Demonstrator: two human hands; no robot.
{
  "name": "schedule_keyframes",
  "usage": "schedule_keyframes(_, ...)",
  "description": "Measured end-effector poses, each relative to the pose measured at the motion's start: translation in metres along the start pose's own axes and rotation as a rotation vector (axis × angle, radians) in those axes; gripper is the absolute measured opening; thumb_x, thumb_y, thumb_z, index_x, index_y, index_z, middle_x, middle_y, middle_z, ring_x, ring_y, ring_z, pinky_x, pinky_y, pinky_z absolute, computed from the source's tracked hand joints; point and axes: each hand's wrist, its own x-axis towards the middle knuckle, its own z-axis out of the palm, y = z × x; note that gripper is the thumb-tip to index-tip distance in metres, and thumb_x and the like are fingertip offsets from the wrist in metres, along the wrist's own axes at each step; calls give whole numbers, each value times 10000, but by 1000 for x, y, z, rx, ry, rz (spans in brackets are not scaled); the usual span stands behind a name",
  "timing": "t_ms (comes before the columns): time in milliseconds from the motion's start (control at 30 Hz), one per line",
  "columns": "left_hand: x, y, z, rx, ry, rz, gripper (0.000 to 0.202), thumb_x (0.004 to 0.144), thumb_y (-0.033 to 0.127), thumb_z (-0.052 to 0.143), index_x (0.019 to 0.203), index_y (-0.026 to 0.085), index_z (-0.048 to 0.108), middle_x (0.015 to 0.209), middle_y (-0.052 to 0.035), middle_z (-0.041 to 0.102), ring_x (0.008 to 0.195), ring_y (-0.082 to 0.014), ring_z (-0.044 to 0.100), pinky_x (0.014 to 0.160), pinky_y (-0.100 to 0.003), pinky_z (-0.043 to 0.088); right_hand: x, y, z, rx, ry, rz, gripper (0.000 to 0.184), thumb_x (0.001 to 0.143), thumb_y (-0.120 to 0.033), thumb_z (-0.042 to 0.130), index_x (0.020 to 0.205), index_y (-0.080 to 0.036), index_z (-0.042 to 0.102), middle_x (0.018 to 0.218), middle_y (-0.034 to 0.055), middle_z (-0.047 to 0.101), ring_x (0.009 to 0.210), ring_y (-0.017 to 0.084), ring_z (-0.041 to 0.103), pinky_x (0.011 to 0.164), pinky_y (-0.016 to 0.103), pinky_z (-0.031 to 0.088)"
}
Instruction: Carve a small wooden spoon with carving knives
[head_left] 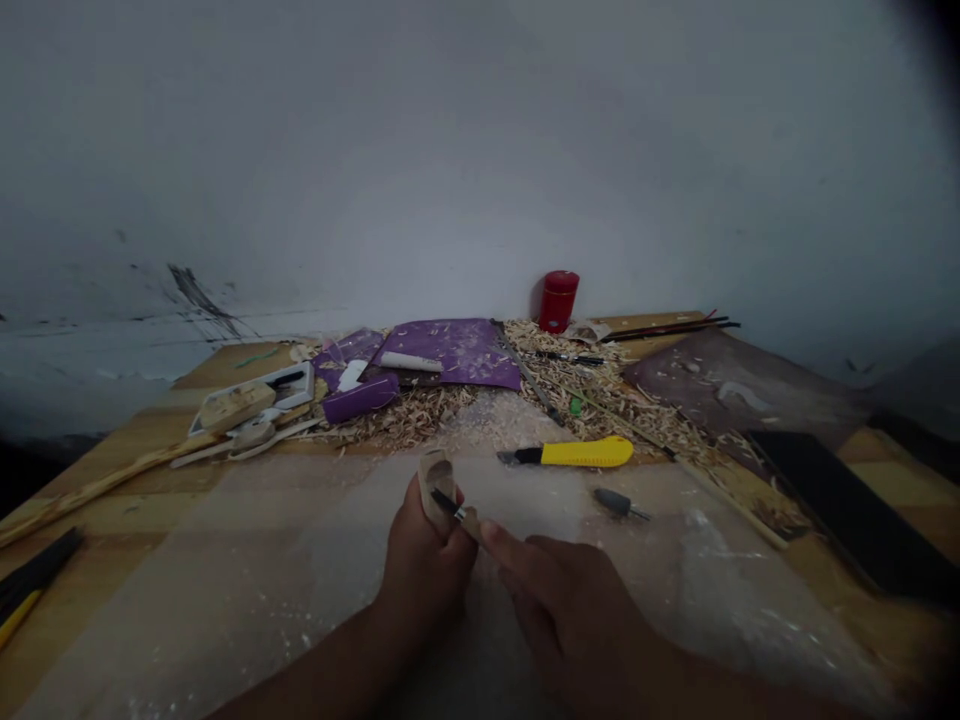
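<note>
The left hand (424, 560) is curled closed around a small block of pale carved wood (436, 490), which stands up out of the fist just above the thumb, over the plastic-sheeted middle of the workbench. The right hand (570, 600) is nearly closed too, pinching a slim carving knife (459, 520) by its light wooden handle, with the dark blade reaching to the wood or just beside it; the exact contact is hidden at this angle. The carving looks light and stiff, but its thin, scooped edge may be fragile and could split if squeezed, so the thick lower part sitting in the palm seems the safest place to hold it. The knife's narrow handle offers little grip and could turn between the fingers, and its blade is best kept clear of the thumb. Beyond the hands lie a yellow utility knife (577, 452) and a small dark-handled tool (616, 503), both on the sheet. Farther back, a red lidded canister (559, 300) stands against the wall, its contents hidden. A shallow white tray (255, 393) at the back left holds a dark strip and a wood block, while loose wood shavings (592, 400) are heaped around purple sheets (450, 352).
</note>
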Motion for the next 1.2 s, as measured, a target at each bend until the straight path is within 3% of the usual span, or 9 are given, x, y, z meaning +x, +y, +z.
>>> schedule_keyframes(133, -1, -1, -2, -210, -73, -56, 139, 662, 175, 538, 762, 196, 443, 570, 68, 492, 496, -95, 448, 490, -220, 370, 9, -4, -10, 365, -61, 210, 353, 891, -160, 421, 1223, -258, 488, 1088, 18, 639, 958, 152, 599, 820, 294, 465)
schedule_keyframes(233, 3, -5, -7, -401, -160, -106, 131, 684, 195, 551, 752, 191, 439, 486, 91, 465, 427, -75, 413, 440, -200, 333, 13, -3, -23, 471, -81, 291, 322, 896, -178, 433, 1192, -260, 529, 1091, 5, 642, 983, 146, 594, 837, 285, 469)
schedule_keyframes(467, 9, -8, -17, -520, -338, -172, 171, 630, 204, 586, 734, 182, 451, 434, 60, 532, 383, -83, 452, 385, -184, 324, 10, 1, -39, 317, -133, 163, 405, 883, -148, 452, 1242, -331, 491, 1042, -11, 658, 889, 137, 617, 772, 266, 476)
schedule_keyframes(600, 8, -6, -16, -523, -425, -257, 192, 596, 189, 556, 719, 206, 410, 383, 105, 470, 281, -65, 387, 309, -161, 284, 8, 3, -40, 230, -193, 155, 421, 888, -167, 450, 1267, -349, 456, 882, -24, 666, 744, 124, 613, 672, 238, 461)
schedule_keyframes(733, 7, -6, -16, -526, -485, -250, 172, 597, 185, 548, 691, 205, 405, 370, 116, 431, 272, -54, 373, 291, -148, 282, 9, 2, -44, 137, -247, 131, 408, 899, -165, 427, 1272, -329, 452, 802, -26, 640, 693, 110, 588, 635, 219, 425)
schedule_keyframes(867, 5, -6, -11, -492, -457, -241, 175, 609, 177, 547, 691, 209, 397, 378, 124, 410, 264, -47, 351, 278, -147, 278, 9, 1, -48, 34, -278, 71, 423, 878, -130, 417, 1265, -295, 459, 711, -28, 601, 608, 110, 553, 572, 222, 383)
schedule_keyframes(1000, 2, -4, -2, -432, -340, -261, 181, 628, 188, 539, 705, 219, 378, 379, 132, 393, 249, -49, 335, 264, -154, 282, 6, 3, -43, -82, -271, 16, 461, 841, -88, 376, 1269, -246, 441, 651, -20, 572, 545, 131, 526, 511, 243, 335)
schedule_keyframes(1200, -2, -4, 8, -534, -219, -309, 208, 604, 185, 525, 729, 226, 362, 417, 129, 415, 262, -47, 319, 253, -155, 279, 2, 4, -22, -143, -144, -79, 440, 828, -79, 334, 1253, -178, 395, 615, -11, 544, 495, 145, 486, 474, 251, 304)
